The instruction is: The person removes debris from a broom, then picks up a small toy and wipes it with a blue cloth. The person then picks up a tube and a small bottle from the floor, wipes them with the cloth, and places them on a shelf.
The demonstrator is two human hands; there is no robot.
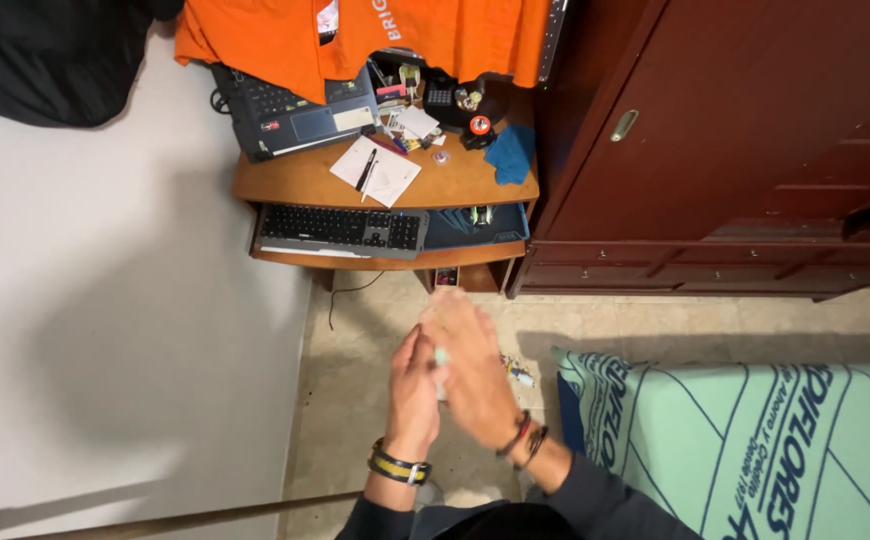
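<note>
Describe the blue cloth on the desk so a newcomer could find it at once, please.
Start at the wooden desk beside the dark red wardrobe. On its right end, nearest the wardrobe, lies the blue cloth. It is the only soft, crumpled blue thing among small gadgets and papers.

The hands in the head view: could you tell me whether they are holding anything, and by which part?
The left hand and right hand press together around a small pale thing; only a sliver shows between the palms, so what it is and where it is gripped cannot be told.
</note>
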